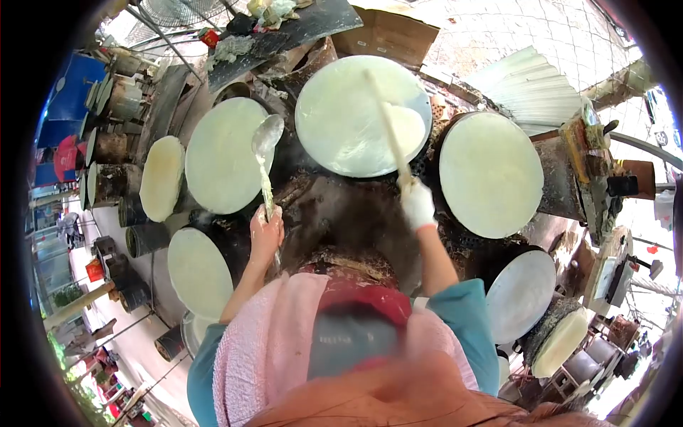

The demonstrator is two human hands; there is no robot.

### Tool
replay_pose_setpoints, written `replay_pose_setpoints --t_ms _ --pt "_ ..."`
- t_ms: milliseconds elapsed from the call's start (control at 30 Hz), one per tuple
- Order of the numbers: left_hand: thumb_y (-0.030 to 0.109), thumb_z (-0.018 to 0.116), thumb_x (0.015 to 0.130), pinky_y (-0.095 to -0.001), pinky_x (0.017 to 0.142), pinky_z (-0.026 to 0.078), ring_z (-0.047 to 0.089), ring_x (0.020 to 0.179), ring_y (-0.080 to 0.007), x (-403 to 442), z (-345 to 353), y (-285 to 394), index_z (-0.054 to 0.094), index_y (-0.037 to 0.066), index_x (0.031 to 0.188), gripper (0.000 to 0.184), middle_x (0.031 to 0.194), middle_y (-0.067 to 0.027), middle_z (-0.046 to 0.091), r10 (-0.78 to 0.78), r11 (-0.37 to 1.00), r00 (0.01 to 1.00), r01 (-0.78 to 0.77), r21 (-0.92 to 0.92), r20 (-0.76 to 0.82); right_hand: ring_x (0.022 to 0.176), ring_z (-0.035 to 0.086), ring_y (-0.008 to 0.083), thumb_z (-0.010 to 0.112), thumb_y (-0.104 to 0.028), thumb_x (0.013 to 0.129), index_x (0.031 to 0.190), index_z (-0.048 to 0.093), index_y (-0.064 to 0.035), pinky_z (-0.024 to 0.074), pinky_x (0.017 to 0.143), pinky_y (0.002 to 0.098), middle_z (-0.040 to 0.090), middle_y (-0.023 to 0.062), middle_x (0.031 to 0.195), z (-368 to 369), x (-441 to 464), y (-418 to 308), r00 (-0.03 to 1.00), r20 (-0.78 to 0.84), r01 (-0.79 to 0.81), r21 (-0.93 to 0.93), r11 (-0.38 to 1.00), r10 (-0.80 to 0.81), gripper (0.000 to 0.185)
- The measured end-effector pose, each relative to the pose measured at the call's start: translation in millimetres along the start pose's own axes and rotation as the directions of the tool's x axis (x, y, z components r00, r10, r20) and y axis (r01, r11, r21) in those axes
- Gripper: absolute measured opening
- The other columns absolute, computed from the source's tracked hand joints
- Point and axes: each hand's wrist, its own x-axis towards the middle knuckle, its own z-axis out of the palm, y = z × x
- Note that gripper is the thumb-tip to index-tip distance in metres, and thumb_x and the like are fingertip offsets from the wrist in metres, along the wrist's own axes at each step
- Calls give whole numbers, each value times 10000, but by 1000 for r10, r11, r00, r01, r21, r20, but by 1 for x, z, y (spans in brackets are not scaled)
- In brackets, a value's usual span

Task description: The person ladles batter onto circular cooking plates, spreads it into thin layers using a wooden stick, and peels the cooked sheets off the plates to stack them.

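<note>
Left grip (pixel 266 231) clasps a ladle (pixel 268 135), right grip (pixel 418 204) a stick (pixel 386 122) over a pan (pixel 416 85) of pale liquid (pixel 411 129).

- The right hand (pixel 418 206) is wearing a white glove (pixel 417 202), its edge ending near the wrist.
- The left hand (pixel 265 233) is going bare.
- Teal sleeves (pixel 464 329) are covering both upper arms; the forearms (pixel 437 262) are showing bare.
- A pale pink towel (pixel 245 349) is hanging over both shoulders, its surface looking fuzzy and looped on the outer left side, smoother toward the middle.
- A deep red cloth (pixel 366 290) is covering the front, pale specks dotting its far edge.
- A grey-blue panel (pixel 348 350) is sitting within the red, bearing small whitish markings, blurring too much to read.
</note>
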Motion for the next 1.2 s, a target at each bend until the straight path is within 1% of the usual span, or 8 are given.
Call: replay_pose_setpoints --t_ms 133,333,467,633,733,800,967,1200 --pt "176 525 957 -242 333 262 342 352 -90 6 6 -1 496 36 880 163 556 0 409 11 1000 1000 -11 7 3 768 634 434 451 -392 947 1465 280 -156 488 696 517 649 273 864 -7 -46 14 972 135 -169 -157 973 190 594" --pt "166 545 944 -234 344 285 380 374 -80 2 7 -6 515 41 902 135 572 3 444 -36 999 999 36 0 -3 778 667 364 446 -448 939 1484 219 -145 537 680 463 650 186 934 -33 100 -23 980 -90 -200 -378 904 179 663" --pt "162 542 943 -236 345 291 392 376 -85 -4 11 -10 514 39 901 133 574 -5 451 -57 998 998 57 1 -7 873 642 388 497 -436 902 1246 544 -49 526 740 434 665 204 993 -54 131 -88 992 -104 -87 -165 982 70 520" --pt "153 529 952 -236 337 280 352 373 -84 2 23 2 499 22 921 138 567 0 416 -56 998 998 56 -12 23 783 661 220 646 -162 879 1339 513 -104 513 661 338 690 82 903 -3 32 -39 868 -465 417 489 766 -176 482" --pt "161 533 950 -238 332 279 352 368 -86 11 37 7 500 23 919 145 561 -3 416 -24 999 998 26 -45 50 515 528 85 629 -219 920 1284 582 -156 405 437 222 595 -55 710 11 -22 9 946 -36 -70 947 313 323 372" --pt "195 533 953 -240 329 281 366 369 -84 21 51 11 507 31 889 178 553 -5 419 51 998 996 -53 25 69 423 391 23 603 -260 939 1171 631 -145 299 361 199 526 -78 634 -23 -50 -18 852 373 -484 828 282 367 261" --pt "145 538 936 -261 352 303 405 391 -104 68 91 44 490 23 822 174 589 -23 456 86 996 974 -92 15 212 438 397 22 607 -226 932 1236 606 -139 289 374 185 535 -74 668 -33 -22 26 940 235 -296 922 250 248 317" --pt "98 512 913 -267 394 305 394 429 -95 204 180 86 465 19 752 185 585 -14 449 170 981 846 -194 -5 505 397 344 37 623 -234 909 1181 636 -177 282 357 205 519 -64 608 -59 -45 -3 832 478 -555 725 407 283 279"
